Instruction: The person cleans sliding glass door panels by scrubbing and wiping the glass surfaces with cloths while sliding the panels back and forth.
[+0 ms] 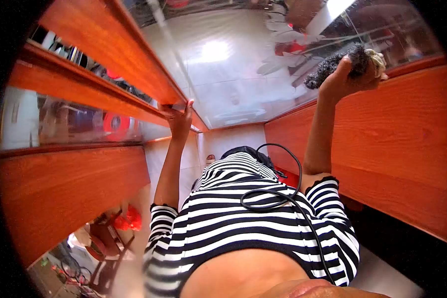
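Observation:
My right hand [350, 82] is closed around a dark, fuzzy scrubbing cloth [328, 69], held up against a glass pane [233, 64] framed in reddish wood. A pale, crumpled piece of material [376, 62] pokes out past the fingers, and I cannot make out whether it belongs to the same cloth. Whitish, wet-looking streaks mark the glass near its lower edge. On the other side, my left hand [179, 119] grips the edge of a wooden door frame [149, 59], with the thumb in front and the other fingers partly hidden behind the wood.
Wooden panels stand on the right [377, 139] and lower left [74, 193]. A black cable [298, 174] loops across my striped top. At the lower left, a wooden chair [111, 263], a red bag [128, 218] and tangled cords [72, 265] are on the floor.

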A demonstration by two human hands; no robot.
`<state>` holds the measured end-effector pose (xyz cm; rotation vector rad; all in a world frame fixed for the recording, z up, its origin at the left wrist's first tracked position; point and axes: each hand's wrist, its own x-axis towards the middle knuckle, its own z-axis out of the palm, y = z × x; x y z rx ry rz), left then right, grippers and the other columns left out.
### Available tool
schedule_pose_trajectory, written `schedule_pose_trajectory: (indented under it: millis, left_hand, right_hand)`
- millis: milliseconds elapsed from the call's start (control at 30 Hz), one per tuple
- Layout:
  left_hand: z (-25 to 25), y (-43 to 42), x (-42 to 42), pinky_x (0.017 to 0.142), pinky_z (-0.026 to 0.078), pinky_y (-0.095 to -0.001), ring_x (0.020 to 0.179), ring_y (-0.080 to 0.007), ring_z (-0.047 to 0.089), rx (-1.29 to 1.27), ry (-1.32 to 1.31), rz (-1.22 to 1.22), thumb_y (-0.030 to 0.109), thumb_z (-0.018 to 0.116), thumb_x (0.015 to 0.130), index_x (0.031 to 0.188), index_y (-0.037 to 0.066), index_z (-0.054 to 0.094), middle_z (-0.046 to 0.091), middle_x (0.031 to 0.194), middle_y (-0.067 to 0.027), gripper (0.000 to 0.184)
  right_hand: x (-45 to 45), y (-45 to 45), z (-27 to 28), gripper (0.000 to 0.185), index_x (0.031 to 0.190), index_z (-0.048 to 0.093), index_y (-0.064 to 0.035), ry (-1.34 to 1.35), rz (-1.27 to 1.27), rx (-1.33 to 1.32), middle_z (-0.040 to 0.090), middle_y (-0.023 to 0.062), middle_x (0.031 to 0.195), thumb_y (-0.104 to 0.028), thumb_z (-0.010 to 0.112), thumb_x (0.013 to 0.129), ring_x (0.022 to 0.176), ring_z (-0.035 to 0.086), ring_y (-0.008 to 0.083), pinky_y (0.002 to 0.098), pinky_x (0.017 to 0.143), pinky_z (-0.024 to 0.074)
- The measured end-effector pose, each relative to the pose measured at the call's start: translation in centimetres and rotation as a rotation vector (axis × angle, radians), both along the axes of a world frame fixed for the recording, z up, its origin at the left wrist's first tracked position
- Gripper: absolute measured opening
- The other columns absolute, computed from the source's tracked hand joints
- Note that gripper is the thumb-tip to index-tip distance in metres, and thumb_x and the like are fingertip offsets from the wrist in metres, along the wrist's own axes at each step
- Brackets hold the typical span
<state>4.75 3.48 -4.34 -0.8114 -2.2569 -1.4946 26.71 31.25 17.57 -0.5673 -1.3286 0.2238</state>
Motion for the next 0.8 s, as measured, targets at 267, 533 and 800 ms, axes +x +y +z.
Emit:
schedule_pose_trajectory:
  millis: [267, 533, 800]
  left_hand:
    - [-0.5, 0.0, -0.6, 0.093, 0.037, -0.0397, 0.107, -0.0319, 0.044, 0.015, 0.037, -0.036, 0.020, 0.082, 0.069, 0.130, -0.005, 0.017, 0.038, 0.117, -0.0206, 0.093]
    - [0.3, 0.0, -0.8, 0.077, 0.040, -0.0418, 0.091, -0.0345, 0.049, 0.004, 0.206, -0.003, 0.011, 0.082, 0.065, 0.124, -0.005, 0.022, 0.042, 0.105, -0.0197, 0.085]
    - [1.4, -0.2, -0.3, 0.090, 0.038, -0.0436, 0.104, -0.0347, 0.045, 0.001, -0.079, -0.099, 0.023, 0.082, 0.068, 0.125, -0.008, 0.024, 0.041, 0.112, -0.0216, 0.087]
  right_hand:
    - [-9.0, -10.3, -7.2, 0.065, 0.127, 0.050, -0.0249, -0.718, -0.012, 0.542, 0.049, 0.0106, 0.125, -0.058, 0.066, 0.073, 0.112, 0.044, 0.0289, 0.0470, 0.079, 0.0371]
    - [-9.1, -11.5, -18.4, 0.039, 0.109, 0.059, -0.0418, -1.072, 0.008, 1.036, 0.045, -0.0001, 0.127, -0.055, 0.066, 0.073, 0.117, 0.034, 0.0201, 0.0435, 0.082, 0.0358]
    - [-11.1, -8.1, 4.6, 0.054, 0.121, 0.053, -0.0126, -0.596, 0.021, 0.763, 0.054, 0.0112, 0.116, -0.047, 0.062, 0.080, 0.105, 0.051, 0.0286, 0.0447, 0.083, 0.0396]
